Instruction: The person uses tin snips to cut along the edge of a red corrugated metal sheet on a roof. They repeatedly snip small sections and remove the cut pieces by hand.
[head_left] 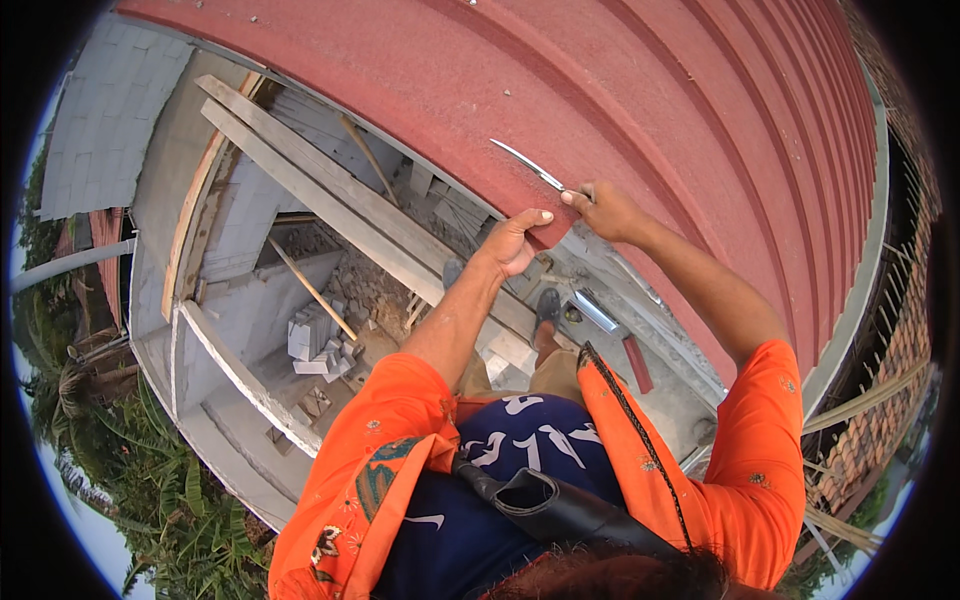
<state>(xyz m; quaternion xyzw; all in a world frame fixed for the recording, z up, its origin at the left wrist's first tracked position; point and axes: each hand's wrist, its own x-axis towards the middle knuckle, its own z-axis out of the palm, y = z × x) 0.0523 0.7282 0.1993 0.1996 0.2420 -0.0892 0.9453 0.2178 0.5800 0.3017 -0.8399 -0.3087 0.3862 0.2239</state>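
My right hand (pixel 603 208) is closed at the near edge of a red ribbed roof sheet (pixel 420 90), gripping a slim, curved, pointed knife (pixel 528 163). Its blade points to the far left over the sheet, while its handle is mostly covered by my fingers. Just left of it, my left hand (pixel 512 243) pinches a small flat red sheet piece (pixel 551 233), thumb on top. The piece sits below the knife at the roof's edge. Whether it is joined to the roof, I cannot tell.
Wooden planks (pixel 320 185) span the drop beneath my feet (pixel 548 305). To the right of them lie a shiny metal strip (pixel 597 311) and a red strip (pixel 637 365). Grey blocks (pixel 318 340) are piled far below, near a leaning wooden pole (pixel 312 288).
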